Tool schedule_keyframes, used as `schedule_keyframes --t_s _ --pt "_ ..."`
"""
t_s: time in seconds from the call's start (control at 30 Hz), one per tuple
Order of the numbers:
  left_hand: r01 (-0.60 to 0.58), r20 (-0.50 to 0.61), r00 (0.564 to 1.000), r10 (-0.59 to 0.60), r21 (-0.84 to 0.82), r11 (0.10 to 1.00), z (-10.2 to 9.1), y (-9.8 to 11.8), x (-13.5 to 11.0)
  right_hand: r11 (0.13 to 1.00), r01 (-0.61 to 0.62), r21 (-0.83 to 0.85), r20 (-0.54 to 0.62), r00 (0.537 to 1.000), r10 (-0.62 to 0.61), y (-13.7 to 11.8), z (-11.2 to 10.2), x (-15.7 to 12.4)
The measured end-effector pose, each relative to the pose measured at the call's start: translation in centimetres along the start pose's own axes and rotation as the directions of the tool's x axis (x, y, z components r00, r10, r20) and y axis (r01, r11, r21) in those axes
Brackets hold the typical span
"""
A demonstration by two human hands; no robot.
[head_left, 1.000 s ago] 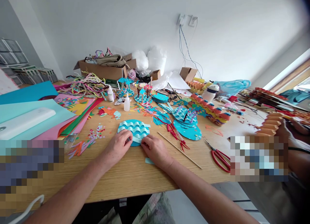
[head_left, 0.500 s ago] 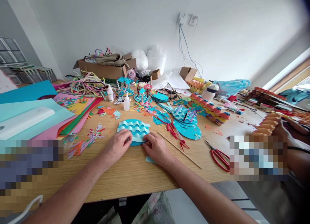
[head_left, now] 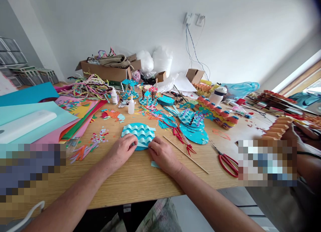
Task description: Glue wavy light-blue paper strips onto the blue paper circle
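A round blue paper disc (head_left: 138, 132) covered with light and dark wavy strips lies on the wooden table (head_left: 140, 182) in front of me. My left hand (head_left: 122, 151) rests at its near left edge, fingers curled and pinching a pale wavy strip (head_left: 141, 145). My right hand (head_left: 163, 154) presses the other end of that strip at the disc's near right edge, fingers bent. A small scrap of light blue paper (head_left: 154, 164) lies under my right wrist.
Red scissors (head_left: 227, 162) and a thin wooden stick (head_left: 186, 155) lie right of my hands. Finished blue discs (head_left: 194, 129), glue bottles (head_left: 131, 106), coloured paper sheets (head_left: 50, 121) and a cardboard box (head_left: 107, 71) crowd the table. Another person's hand (head_left: 292, 133) holds orange folded paper at right.
My hands stay on the wavy strip at the disc's near edge; the right hand's fingers have shifted slightly along it. Nothing else moved.
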State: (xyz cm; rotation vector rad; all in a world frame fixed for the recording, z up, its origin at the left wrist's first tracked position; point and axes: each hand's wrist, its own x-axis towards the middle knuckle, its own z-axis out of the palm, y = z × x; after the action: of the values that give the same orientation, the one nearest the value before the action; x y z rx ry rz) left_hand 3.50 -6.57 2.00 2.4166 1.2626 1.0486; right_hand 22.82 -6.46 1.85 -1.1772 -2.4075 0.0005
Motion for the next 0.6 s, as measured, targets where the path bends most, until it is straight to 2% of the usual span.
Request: schedule_keyframes --t_s 0.23,0.6 --pt "-0.005 0.013 1.0 0.005 -0.007 1.0 0.26 -0.12 -0.22 0.998 0.06 -0.023 -0.062 0.996 -0.061 -0.04 -0.04 0.17" --pt "-0.007 0.041 0.999 0.007 -0.004 1.0 0.22 -0.17 -0.14 0.997 0.047 0.053 0.009 0.999 -0.048 0.15 0.4 0.05"
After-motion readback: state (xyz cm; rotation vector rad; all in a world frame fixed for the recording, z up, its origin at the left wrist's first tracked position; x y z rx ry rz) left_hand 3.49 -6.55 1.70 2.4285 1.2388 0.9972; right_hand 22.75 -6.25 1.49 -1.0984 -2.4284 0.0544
